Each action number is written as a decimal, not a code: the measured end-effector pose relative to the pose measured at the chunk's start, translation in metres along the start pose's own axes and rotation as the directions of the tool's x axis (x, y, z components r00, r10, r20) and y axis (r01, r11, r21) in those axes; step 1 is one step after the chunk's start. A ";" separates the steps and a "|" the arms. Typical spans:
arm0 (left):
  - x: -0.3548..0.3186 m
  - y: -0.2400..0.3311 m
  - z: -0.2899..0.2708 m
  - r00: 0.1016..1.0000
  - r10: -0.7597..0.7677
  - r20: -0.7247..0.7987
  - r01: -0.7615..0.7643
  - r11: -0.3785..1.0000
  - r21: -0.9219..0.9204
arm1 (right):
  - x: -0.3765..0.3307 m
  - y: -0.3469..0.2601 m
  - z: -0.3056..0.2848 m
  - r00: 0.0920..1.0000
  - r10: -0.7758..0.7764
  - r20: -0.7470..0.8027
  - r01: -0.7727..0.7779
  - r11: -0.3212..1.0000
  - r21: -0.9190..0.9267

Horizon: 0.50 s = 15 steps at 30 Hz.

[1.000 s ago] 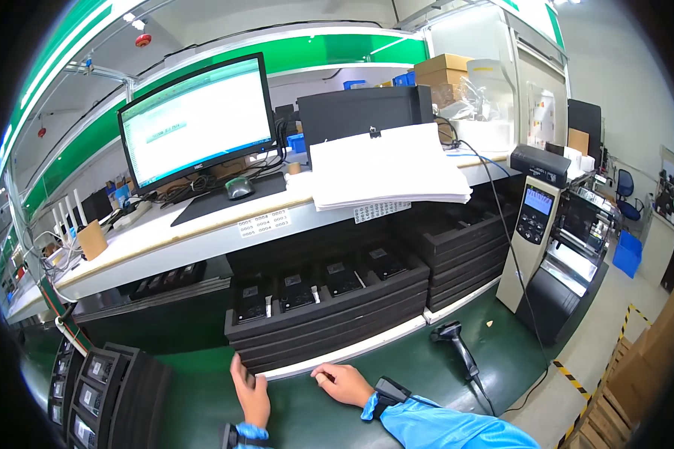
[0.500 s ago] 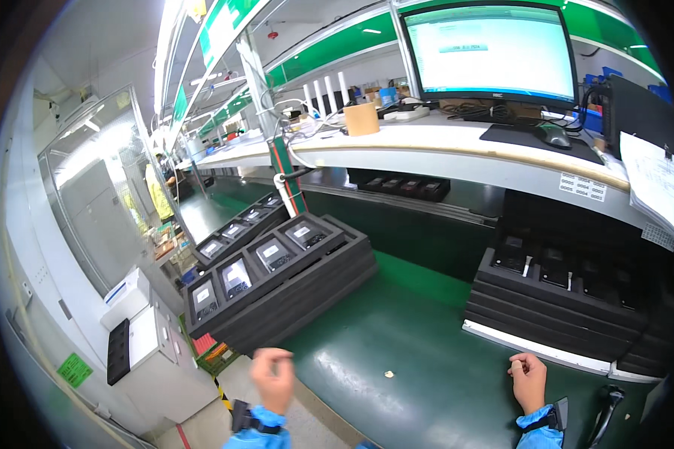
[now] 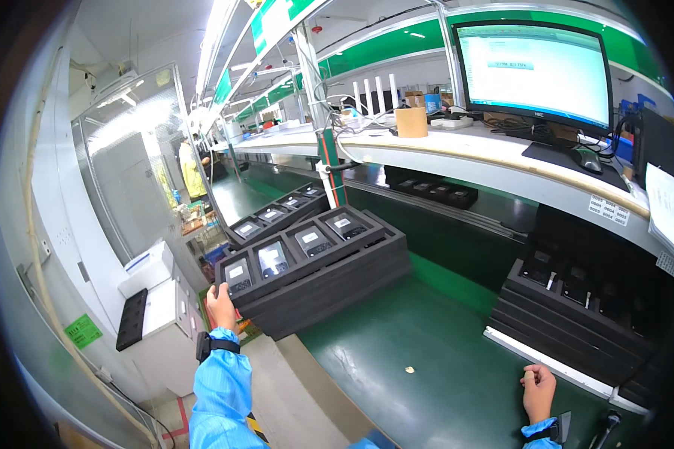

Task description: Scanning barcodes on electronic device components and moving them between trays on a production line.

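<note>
At the left, a stack of black foam trays (image 3: pixel 329 280) stands askew on the green bench. Its top tray (image 3: pixel 287 279) has several compartments, each with a flat dark device (image 3: pixel 272 259) carrying a pale label. My left hand (image 3: pixel 221 305) is at the near left corner of this top tray, fingers closed round its edge. My right hand (image 3: pixel 538 393) is over the bench at the lower right, fingers curled in, with nothing visible in them. It is nearest to a second stack of black foam trays (image 3: pixel 569 322), which also holds dark devices, and touches none of them.
A black-handled tool (image 3: pixel 608 426) lies by my right hand. A small pale scrap (image 3: pixel 410 370) is on the green bench (image 3: pixel 374 382). Behind, another tray (image 3: pixel 277 213) holds devices. A shelf above carries a monitor (image 3: pixel 535 75), a mouse (image 3: pixel 588 161) and a tape roll (image 3: pixel 412 123).
My left hand has moved up and left from above the bench edge to the tray's corner and closed on it. The view has swung left. My right hand stays curled near the same spot.
</note>
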<state>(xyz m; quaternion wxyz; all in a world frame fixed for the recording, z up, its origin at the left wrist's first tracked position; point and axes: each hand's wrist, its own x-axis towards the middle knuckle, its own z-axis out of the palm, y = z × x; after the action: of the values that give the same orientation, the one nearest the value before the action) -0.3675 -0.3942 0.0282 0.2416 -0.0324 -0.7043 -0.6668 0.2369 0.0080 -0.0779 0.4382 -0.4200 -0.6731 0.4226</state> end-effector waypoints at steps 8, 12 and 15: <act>-0.063 0.048 0.003 0.993 -0.035 0.115 0.021 0.992 0.123 | 0.000 -0.003 -0.002 0.999 0.033 0.035 -0.033 0.999 -0.007; -0.048 0.038 0.007 0.985 -0.049 0.166 0.045 0.999 0.027 | 0.000 -0.006 -0.002 0.999 0.031 0.020 -0.031 0.999 0.040; -0.019 0.025 0.015 0.970 -0.058 0.236 0.091 0.987 -0.130 | 0.000 -0.005 -0.002 0.999 0.040 0.005 -0.040 0.999 -0.022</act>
<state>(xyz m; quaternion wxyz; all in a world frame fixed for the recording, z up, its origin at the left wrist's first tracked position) -0.3457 -0.3722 0.0442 0.1297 -0.1001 -0.6800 -0.7147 0.2374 0.0073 -0.0728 0.4234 -0.4369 -0.6703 0.4249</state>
